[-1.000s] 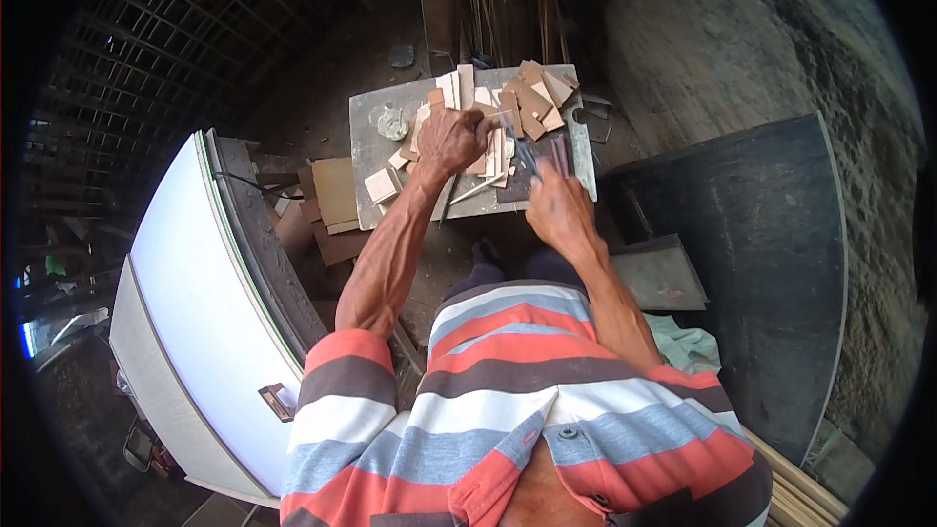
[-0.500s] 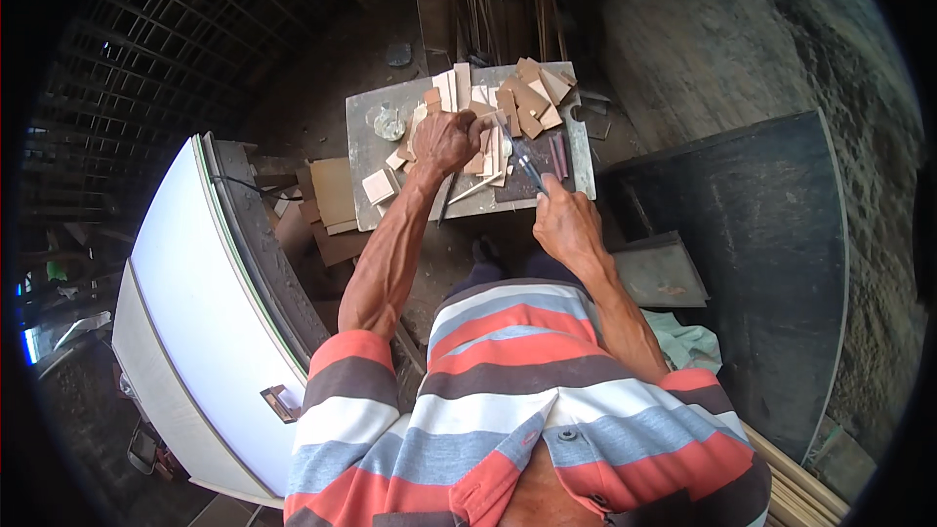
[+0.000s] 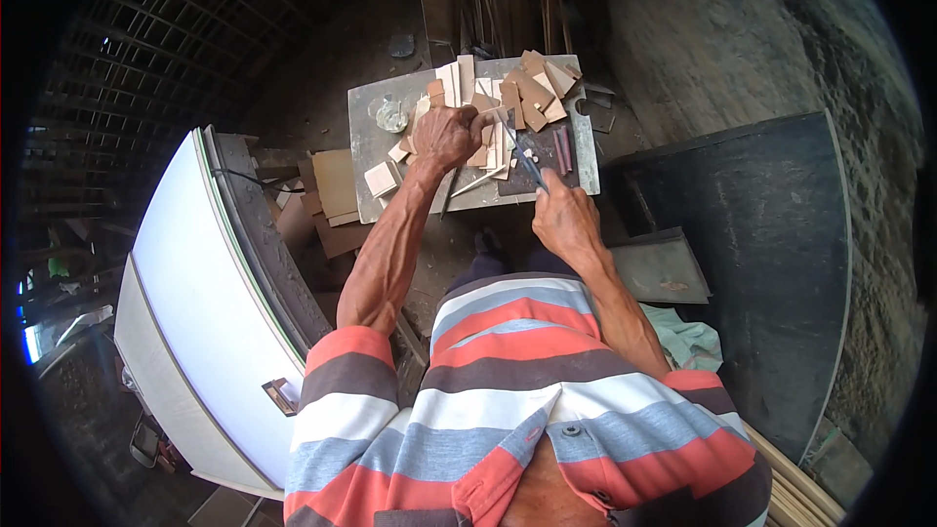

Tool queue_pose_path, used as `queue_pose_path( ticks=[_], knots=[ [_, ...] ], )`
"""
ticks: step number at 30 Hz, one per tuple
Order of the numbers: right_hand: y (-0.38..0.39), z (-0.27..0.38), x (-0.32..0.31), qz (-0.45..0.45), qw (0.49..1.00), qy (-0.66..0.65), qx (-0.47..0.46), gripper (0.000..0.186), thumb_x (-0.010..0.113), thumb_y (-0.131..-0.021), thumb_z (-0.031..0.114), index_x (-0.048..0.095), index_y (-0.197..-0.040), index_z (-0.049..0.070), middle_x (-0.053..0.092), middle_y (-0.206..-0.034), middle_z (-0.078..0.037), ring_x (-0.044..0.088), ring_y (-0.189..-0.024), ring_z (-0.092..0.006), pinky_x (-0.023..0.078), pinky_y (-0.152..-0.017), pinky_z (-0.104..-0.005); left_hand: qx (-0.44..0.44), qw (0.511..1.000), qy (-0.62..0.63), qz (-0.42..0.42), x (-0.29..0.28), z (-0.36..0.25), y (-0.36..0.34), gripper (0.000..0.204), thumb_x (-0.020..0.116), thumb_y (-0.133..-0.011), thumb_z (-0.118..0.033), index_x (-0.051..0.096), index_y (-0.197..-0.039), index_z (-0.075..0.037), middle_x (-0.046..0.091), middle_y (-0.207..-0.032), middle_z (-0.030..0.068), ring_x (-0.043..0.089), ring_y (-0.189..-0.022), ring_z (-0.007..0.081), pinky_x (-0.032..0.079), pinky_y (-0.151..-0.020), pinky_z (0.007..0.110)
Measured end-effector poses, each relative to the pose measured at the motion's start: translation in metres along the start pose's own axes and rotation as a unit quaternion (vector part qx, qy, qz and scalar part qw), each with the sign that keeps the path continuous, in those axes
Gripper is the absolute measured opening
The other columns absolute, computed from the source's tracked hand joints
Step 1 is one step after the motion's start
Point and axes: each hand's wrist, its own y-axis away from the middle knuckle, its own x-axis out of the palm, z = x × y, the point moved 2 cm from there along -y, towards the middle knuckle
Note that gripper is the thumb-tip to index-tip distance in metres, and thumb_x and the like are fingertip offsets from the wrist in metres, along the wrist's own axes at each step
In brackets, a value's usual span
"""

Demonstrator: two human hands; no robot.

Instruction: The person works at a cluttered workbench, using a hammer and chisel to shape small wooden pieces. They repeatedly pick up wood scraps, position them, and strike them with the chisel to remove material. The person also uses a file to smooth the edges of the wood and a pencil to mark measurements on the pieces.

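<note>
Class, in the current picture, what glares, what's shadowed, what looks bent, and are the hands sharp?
Head view: the white panel glares, mostly blank; head view: the upper-left lattice sits in shadow; head view: the dark board has a bowed edge; head view: left hand and right hand look fairly sharp.

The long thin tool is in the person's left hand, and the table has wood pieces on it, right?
Not quite: the head view shows the long thin tool in the right hand, not the left hand. The table does have wood pieces on it.
</note>
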Motion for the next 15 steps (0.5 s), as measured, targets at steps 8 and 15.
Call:
queue_pose_path(
  ticks=[8,15],
  knots=[
    [-0.002,-0.005,0.017,0.01,1.0,-0.002,0.001,0.027,0.056,-0.09,0.018,0.055,-0.114,0.006,0.065,-0.079,-0.032,0.064,-0.079,-0.0521,0.05,-0.071,-0.0597,-0.039,0.999,0.008,0.012,-0.003,0.014,-0.005,0.037,0.064,-0.088,-0.041,0.074,-0.077,-0.008,0.064,-0.064,0.0198,0.065,-0.062,0.039,0.05,-0.057,0.047],
    [0.015,-0.001,0.01,0.011,1.0,-0.003,-0.008,0.025,0.055,-0.09,0.016,0.056,-0.112,0.005,0.064,-0.074,-0.032,0.064,-0.075,-0.0518,0.049,-0.068,-0.0606,-0.052,0.998,0.003,0.039,-0.008,0.02,-0.008,0.036,0.066,-0.087,-0.041,0.075,-0.081,-0.008,0.066,-0.066,0.0194,0.066,-0.064,0.0382,0.051,-0.06,0.047]
  ],
)
